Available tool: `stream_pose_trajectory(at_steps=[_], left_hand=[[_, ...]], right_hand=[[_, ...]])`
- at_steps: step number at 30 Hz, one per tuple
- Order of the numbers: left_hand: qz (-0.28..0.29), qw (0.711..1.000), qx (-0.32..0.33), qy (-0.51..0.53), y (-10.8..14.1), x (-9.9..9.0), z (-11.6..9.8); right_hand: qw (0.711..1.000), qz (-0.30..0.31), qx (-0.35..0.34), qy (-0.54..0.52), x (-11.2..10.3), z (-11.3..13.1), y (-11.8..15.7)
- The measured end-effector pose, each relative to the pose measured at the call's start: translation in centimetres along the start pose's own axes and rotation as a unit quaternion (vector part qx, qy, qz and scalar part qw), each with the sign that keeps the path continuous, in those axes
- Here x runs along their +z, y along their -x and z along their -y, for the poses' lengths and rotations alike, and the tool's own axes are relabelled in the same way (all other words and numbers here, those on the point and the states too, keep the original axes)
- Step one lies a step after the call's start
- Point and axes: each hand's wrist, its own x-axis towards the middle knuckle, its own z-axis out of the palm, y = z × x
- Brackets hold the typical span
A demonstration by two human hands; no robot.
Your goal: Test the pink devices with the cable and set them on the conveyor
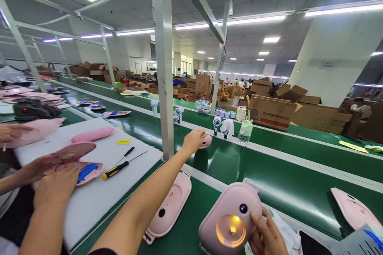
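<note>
My right hand (267, 233) is closed on the right edge of a pink rounded device (215, 211). The device stands tilted up, its front towards me. On that front are a small dark round display (243, 208) with lit digits and a round window (231, 230) glowing orange. My left arm stretches out over the green belt. At its end my left hand (194, 142) grips a pink rounded piece (205, 142) with a dark spot, partly hidden by the fingers. Below my left forearm lies a pink shell (170, 207) with a round recess and a dark hole.
Left, a co-worker's hands (56, 179) hold pink shells over a white board (113, 183) with screwdrivers (119, 168). A post (163, 67) rises beside my left arm. Small fans (217, 124) and a green bottle (245, 129) line the belt's far side. Another pink shell (356, 209) lies right.
</note>
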Motion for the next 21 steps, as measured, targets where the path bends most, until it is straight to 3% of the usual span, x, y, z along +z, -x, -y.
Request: stream_pose_trajectory(at_steps=[2,5,8,10,13,16,21], left_hand=[[-0.037,0.995,-0.029,0.087,0.1,-0.7,-2.2],[-0.102,0.966,-0.062,0.228,1.8,-2.6,-5.0],[-0.149,0.921,-0.062,0.354,5.8,-5.4,-7.2],[-0.16,0.895,-0.055,0.412,9.5,-7.2,-8.2],[-0.11,0.887,-0.037,0.447,15.7,-9.1,-9.3],[-0.036,0.904,-0.032,0.424,20.9,-9.7,-10.2],[-0.007,0.909,-0.063,0.412,25.3,-9.0,-10.5]], right_hand=[[1.0,-0.007,-0.005,-0.018,0.1,1.8,-0.7],[0.996,-0.079,-0.01,-0.043,-0.1,4.6,-2.5],[0.988,-0.15,-0.028,-0.011,-0.9,6.9,-5.5],[0.988,-0.152,-0.04,0.008,-1.5,8.0,-7.9],[0.988,-0.137,-0.057,0.047,-2.0,8.7,-11.4],[0.986,-0.122,-0.07,0.094,-2.0,8.7,-14.3],[0.974,-0.116,-0.082,0.175,-2.1,8.8,-17.8]])
